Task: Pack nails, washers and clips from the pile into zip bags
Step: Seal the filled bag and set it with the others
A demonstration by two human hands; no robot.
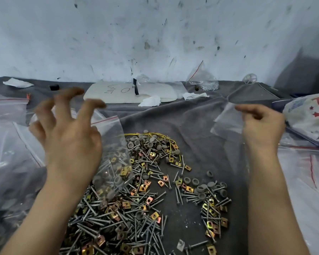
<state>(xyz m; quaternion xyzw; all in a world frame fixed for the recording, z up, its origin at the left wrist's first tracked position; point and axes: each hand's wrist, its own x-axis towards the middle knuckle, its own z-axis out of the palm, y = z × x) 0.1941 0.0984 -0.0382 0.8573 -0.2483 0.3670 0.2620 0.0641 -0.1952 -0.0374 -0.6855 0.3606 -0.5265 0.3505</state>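
Head view: left grip released, fingers spread, part-filled zip bag just beside it; right grip pinches empty zip bag.

Single head-worn wide-angle view, facing forward and down, close over the pile, wall behind
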